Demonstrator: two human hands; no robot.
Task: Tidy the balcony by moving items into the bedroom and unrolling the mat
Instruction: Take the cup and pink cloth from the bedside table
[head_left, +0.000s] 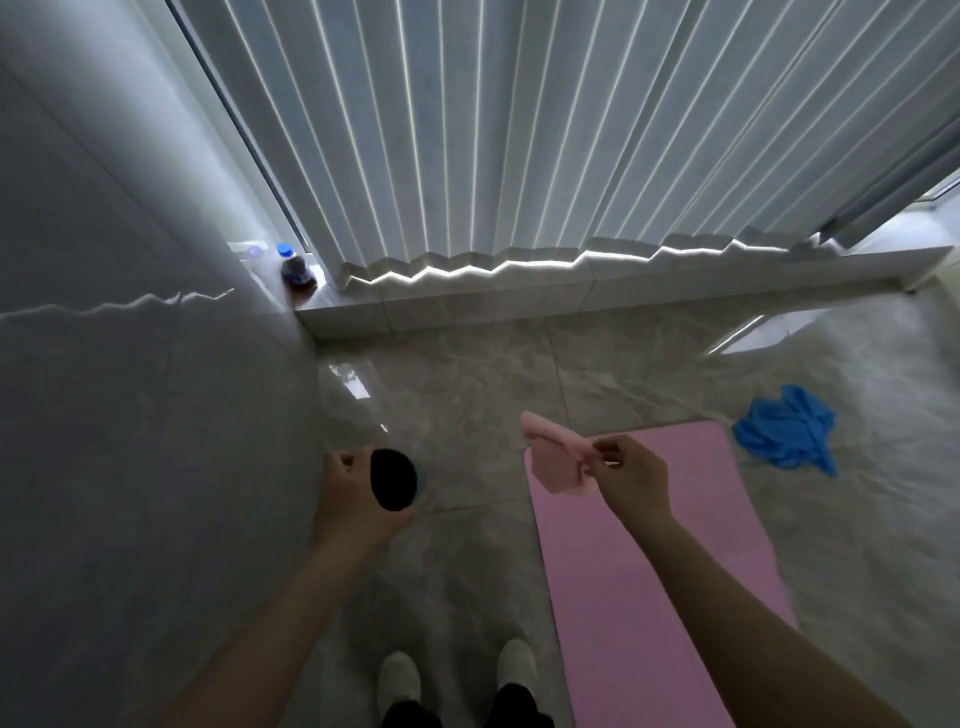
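Observation:
A pink mat (649, 561) lies unrolled flat on the tiled floor, right of my feet. My right hand (631, 478) pinches a small pink cloth (556, 460) above the mat's far left corner. My left hand (353, 493) grips a dark round object (395, 478) with a bluish edge; what it is I cannot tell. A crumpled blue cloth (787, 426) lies on the floor beyond the mat's far right corner. A dark bottle with a blue cap (296, 267) stands on the window ledge at the left corner.
A grey wall (130, 364) runs close along my left. A low tiled ledge (571, 301) under long vertical blinds (519, 130) closes the far side. Bare glossy floor tiles (467, 384) lie between ledge and mat. My two white shoes (457, 675) stand at the bottom.

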